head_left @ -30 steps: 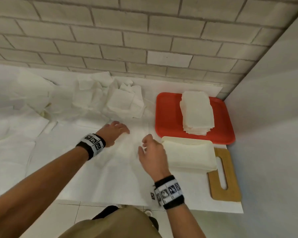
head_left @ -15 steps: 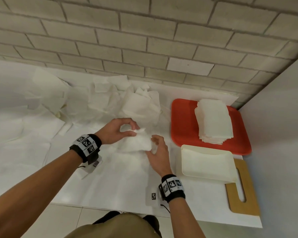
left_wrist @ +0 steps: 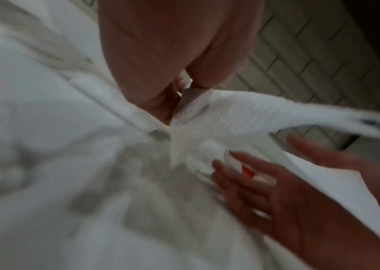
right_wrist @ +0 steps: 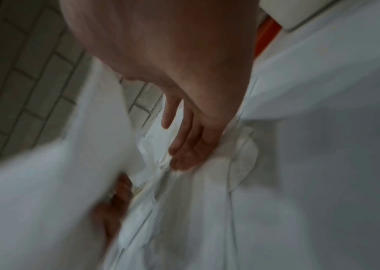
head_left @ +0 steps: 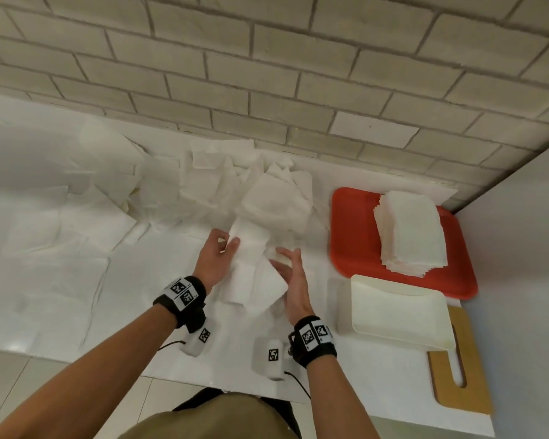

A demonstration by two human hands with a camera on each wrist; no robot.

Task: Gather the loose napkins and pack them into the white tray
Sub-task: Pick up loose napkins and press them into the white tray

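Observation:
My left hand (head_left: 226, 246) pinches the top edge of a white napkin (head_left: 251, 274) between thumb and fingers, and the napkin hangs over the table. The left wrist view shows the pinch (left_wrist: 184, 89) on the napkin (left_wrist: 242, 113). With straight fingers, my right hand (head_left: 288, 264) rests against the napkin's right side; the right wrist view shows its fingers (right_wrist: 184, 138) straight. The empty white tray (head_left: 362, 324) sits to the right of my right hand. Loose napkins (head_left: 222, 185) are heaped behind both hands.
A red tray (head_left: 349, 236) with a tall neat napkin stack (head_left: 409, 229) lies behind the white tray. A wooden cutting board (head_left: 476, 391) lies partly under the white tray. A brick wall runs along the back, a plain wall on the right. White paper (head_left: 61, 280) covers the table.
My left hand has picked a napkin up off the table and raised it. My right hand has opened and moved against its right side.

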